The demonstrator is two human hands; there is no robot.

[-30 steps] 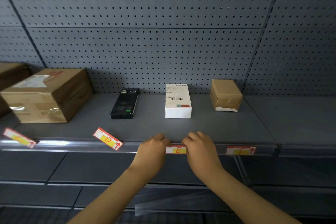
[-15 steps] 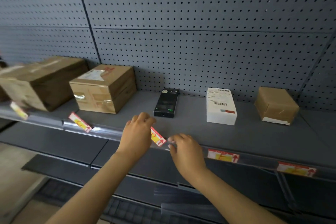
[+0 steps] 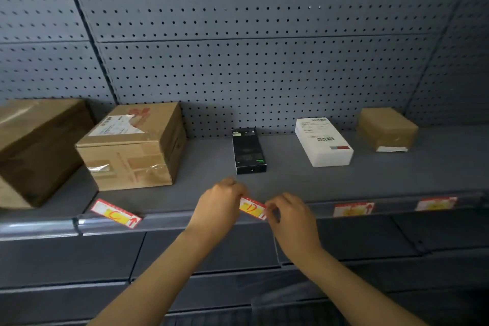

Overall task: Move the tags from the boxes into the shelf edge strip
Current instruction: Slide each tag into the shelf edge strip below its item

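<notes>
A red and yellow tag marked D (image 3: 251,208) lies tilted at the front edge of the grey shelf, below the black box (image 3: 248,151). My left hand (image 3: 219,209) pinches its left end and my right hand (image 3: 289,216) pinches its right end. Along the shelf front runs the clear shelf edge strip (image 3: 172,216). Two tags (image 3: 353,208) (image 3: 435,203) sit in the strip at the right, below the white box (image 3: 324,141) and the small brown box (image 3: 386,128). Another tag (image 3: 115,213) lies loose on the shelf edge at the left.
A taped cardboard box (image 3: 135,147) and a larger brown box (image 3: 37,148) stand on the shelf at the left. Grey pegboard (image 3: 251,61) forms the back wall. A lower shelf (image 3: 79,259) runs beneath the strip.
My hands left the tag below the white box and moved left to the D tag. Both hands now pinch its ends; half a second ago only the left hand was on it.
</notes>
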